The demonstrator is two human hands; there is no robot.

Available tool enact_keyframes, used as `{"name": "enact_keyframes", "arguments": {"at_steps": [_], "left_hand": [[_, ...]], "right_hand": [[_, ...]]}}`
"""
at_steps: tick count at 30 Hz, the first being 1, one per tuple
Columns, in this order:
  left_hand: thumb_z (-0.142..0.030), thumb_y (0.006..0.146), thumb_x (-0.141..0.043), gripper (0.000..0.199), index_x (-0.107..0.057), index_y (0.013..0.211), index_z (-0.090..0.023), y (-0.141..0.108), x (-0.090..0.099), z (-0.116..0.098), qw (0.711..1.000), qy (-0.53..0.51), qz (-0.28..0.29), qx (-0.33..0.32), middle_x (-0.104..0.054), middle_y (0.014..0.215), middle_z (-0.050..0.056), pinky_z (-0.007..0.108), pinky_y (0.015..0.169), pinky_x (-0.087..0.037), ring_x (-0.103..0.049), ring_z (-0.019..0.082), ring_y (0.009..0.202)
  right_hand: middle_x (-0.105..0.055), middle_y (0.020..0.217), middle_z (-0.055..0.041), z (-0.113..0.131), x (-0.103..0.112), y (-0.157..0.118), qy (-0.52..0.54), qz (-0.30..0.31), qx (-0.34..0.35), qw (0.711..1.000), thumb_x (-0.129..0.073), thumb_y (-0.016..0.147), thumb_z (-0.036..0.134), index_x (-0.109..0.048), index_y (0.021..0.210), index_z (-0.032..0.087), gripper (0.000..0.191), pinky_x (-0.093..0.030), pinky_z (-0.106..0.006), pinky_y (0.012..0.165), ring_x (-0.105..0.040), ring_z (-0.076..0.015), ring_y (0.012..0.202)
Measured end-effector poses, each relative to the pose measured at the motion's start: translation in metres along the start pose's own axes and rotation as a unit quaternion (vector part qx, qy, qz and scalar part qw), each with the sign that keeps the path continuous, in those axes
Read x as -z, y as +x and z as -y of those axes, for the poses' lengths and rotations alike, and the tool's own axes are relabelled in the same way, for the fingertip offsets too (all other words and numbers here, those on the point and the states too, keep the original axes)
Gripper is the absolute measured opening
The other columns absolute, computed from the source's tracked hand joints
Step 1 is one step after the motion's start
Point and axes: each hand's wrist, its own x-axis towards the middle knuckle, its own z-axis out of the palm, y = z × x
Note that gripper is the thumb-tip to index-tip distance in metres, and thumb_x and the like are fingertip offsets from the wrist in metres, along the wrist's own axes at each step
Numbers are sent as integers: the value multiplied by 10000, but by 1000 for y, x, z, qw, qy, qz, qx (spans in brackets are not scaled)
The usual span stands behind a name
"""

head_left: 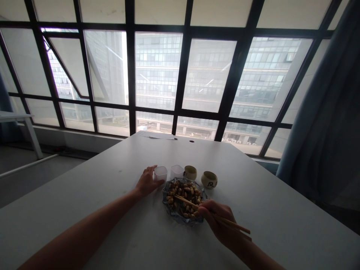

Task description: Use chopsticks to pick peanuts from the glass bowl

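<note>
A glass bowl of brown nuts stands on the white table. My right hand is closed around a pair of wooden chopsticks, whose tips reach in among the nuts at the bowl's left part. Behind and left of the bowl, my left hand is wrapped round the left side of a translucent plastic cup. A second translucent cup stands just to its right. Further right are two yellowish-green round cups, the rightmost one bearing dark characters.
White papers lie at the table's far edge, near two small dark holes in the tabletop. Beyond the table rise large black-framed windows. A blue-grey curtain hangs at the right, and another white table stands at the far left.
</note>
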Motion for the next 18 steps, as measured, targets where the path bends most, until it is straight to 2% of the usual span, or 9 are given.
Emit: {"name": "enact_keyframes", "arguments": {"at_steps": [3, 6, 9, 12, 15, 18], "left_hand": [[-401, 680, -753, 733, -530, 1322, -126, 0, 2, -3, 1000, 0, 8, 5, -604, 1245, 179, 477, 930, -503, -563, 347, 1157], [-395, 688, -745, 736, -522, 1329, -109, -1, 4, -5, 1000, 2, 13, 7, -607, 1238, 187, 476, 924, -506, -569, 344, 1141], [-390, 685, -748, 718, -533, 1321, -135, -1, 4, -5, 1000, 2, 9, -2, -631, 1190, 162, 469, 920, -510, -598, 322, 1085], [-398, 684, -748, 710, -535, 1319, -160, -1, 2, -2, 1000, 0, 2, -9, -642, 1163, 144, 463, 903, -521, -613, 308, 1044], [-399, 681, -748, 710, -534, 1315, -163, -2, -1, 0, 1000, 0, -5, -10, -646, 1164, 150, 466, 899, -526, -629, 299, 996], [-393, 673, -750, 721, -526, 1314, -150, -2, -2, 2, 1000, 2, -10, -5, -648, 1170, 163, 464, 894, -530, -643, 287, 949]], "right_hand": [[-680, 567, -29, 0, -1, -1, 22, -15, -32, 999, -639, 882, 444, -689, 670, 199, 328, -455, -225, 468, -598, -140, 468], [-646, 517, -29, -3, 1, 1, 84, -78, -125, 985, -631, 858, 555, -659, 631, 185, 435, -378, -212, 366, -498, -106, 359], [-636, 506, -32, -13, 6, 4, 161, -181, -227, 943, -664, 773, 661, -643, 652, 167, 508, -289, -199, 304, -407, -77, 303], [-622, 477, -32, -26, 14, 6, 233, -249, -288, 895, -748, 646, 679, -625, 641, 162, 531, -285, -203, 293, -398, -80, 306], [-621, 470, -24, -34, 19, 7, 288, -268, -321, 861, -808, 578, 621, -612, 643, 170, 496, -308, -208, 293, -402, -82, 315], [-630, 484, -21, -34, 21, 8, 320, -264, -347, 841, -836, 559, 582, -607, 647, 171, 479, -324, -191, 300, -410, -72, 332]]}}
